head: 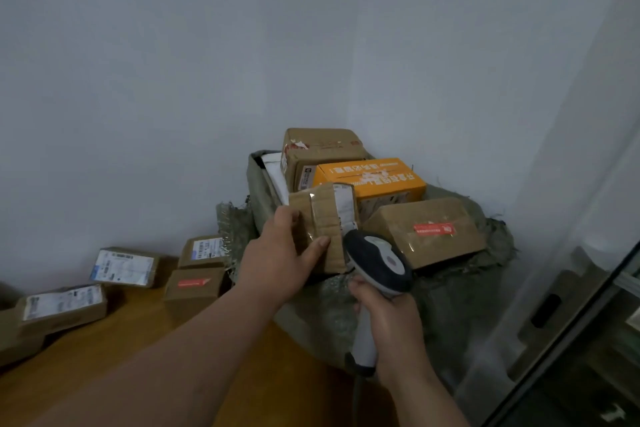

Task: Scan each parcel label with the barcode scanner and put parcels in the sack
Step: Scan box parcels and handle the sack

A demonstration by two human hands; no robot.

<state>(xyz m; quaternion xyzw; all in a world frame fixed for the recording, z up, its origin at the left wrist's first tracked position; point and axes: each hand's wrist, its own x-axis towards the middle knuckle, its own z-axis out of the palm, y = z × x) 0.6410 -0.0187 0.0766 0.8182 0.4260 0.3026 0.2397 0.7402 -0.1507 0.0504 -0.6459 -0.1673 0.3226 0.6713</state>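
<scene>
My left hand (277, 253) grips a small brown taped parcel (325, 218) upright over the grey-green sack (460, 291); its white label faces right. My right hand (388, 319) holds the grey and dark barcode scanner (379, 260) by its handle, the head just right of and below the parcel. Inside the sack lie an orange box (374, 178), a brown box at the back (322, 146) and a brown box with a red sticker (429, 230).
Several brown labelled parcels (124, 265) lie on the wooden floor (104, 350) at left, by the white wall. A glass door with a dark frame (571, 340) stands at right. The sack fills the corner.
</scene>
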